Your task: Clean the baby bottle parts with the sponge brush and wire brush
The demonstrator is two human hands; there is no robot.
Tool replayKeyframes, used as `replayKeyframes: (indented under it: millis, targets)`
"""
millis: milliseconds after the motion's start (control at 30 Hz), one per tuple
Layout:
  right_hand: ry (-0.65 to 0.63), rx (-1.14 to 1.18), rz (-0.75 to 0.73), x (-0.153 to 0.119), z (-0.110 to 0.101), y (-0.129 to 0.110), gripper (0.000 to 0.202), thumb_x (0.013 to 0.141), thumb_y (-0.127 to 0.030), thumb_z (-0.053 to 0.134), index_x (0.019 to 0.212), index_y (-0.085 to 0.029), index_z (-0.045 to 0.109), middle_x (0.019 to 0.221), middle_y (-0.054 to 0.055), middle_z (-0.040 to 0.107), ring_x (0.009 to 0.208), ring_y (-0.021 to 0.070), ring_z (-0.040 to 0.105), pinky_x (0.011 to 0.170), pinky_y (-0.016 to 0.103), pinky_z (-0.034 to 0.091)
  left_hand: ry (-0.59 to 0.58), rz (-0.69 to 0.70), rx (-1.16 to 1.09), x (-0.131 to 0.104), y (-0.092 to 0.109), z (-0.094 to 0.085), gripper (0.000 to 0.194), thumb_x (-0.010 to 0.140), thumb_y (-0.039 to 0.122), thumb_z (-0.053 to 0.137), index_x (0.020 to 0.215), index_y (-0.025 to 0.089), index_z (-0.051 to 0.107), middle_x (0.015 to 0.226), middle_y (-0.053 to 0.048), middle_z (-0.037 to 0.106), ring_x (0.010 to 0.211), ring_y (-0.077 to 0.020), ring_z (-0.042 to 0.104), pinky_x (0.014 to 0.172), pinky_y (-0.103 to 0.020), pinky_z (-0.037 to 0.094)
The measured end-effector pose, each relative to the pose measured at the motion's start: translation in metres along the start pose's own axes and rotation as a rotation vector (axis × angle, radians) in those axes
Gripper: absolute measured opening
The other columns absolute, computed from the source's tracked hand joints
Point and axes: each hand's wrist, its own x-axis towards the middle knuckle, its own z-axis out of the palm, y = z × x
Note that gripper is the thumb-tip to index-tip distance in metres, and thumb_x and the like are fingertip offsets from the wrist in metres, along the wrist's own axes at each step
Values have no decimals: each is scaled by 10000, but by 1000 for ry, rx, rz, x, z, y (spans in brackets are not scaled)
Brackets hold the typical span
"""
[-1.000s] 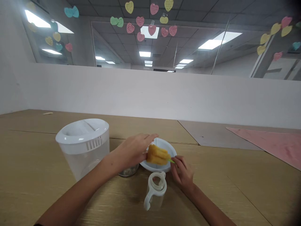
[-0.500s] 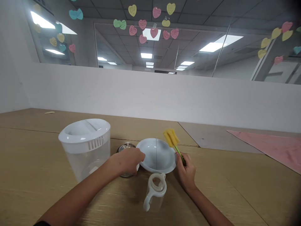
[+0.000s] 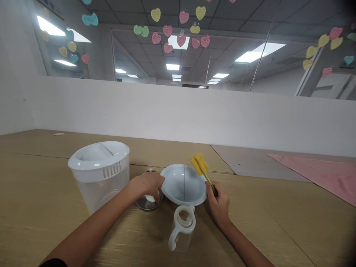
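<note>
My right hand (image 3: 219,204) is closed around the green handle of a sponge brush (image 3: 199,164). Its yellow sponge head points up and left, above the right rim of a white bowl (image 3: 174,194). To the left of the bowl, my left hand (image 3: 150,184) reaches down over a shiny round metal dish (image 3: 146,204), fingers bent together. A small white piece (image 3: 150,198) shows under those fingers; its kind is unclear, as the fingertips are partly hidden. In front of the bowl stands a small clear jug (image 3: 182,226) with a white rim and handle.
A large clear pitcher (image 3: 98,167) with a white lid stands at the left, behind my left forearm. A pink sheet (image 3: 319,172) lies at the right of the wooden table (image 3: 250,222). A white wall (image 3: 167,111) with glass above it rises behind.
My left hand has shifted slightly left and lower over the metal dish, and the white piece now shows farther left. The sponge head has tilted a little more to the left.
</note>
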Motion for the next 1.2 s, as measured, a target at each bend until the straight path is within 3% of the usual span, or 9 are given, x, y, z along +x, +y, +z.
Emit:
replayKeyframes:
  millis: [300,533,733,1000,1200]
  targets:
    - [-4,-25,-38,1,0,1,329,881,-422,435,840,-149,615,765,38,615,676,141,531,618,235,391,6,-78,-58,8,-3,13,595,591,340,692,1135,183,507,1062,-117,634,988,-297,600,795,-333,469]
    - [-7,-33,-47,1,-1,1,336,880,-433,439,815,-150,609,736,30,596,657,136,522,608,234,382,-58,-121,-100,2,-4,6,683,588,400,681,1203,189,471,1087,-128,622,956,-317,606,702,-347,500]
    - [-21,-27,-68,1,-1,0,321,887,-418,437,827,-152,606,724,26,586,650,132,521,603,231,383,-83,-15,-73,-2,-1,6,700,588,319,665,1246,222,449,1100,-127,608,956,-317,607,717,-362,499]
    - [-30,-48,-134,0,0,0,297,891,-389,439,806,-156,604,690,18,571,623,125,519,595,231,385,-133,-6,-122,-3,-17,5,928,542,332,685,1384,309,297,1174,-86,579,1022,-313,571,681,-344,503]
    - [-26,-63,-144,1,0,0,296,895,-384,436,809,-154,601,674,12,564,597,118,509,579,226,382,-127,-36,-58,1,-8,5,814,536,341,699,1301,222,448,1168,-140,581,1046,-343,557,778,-388,494]
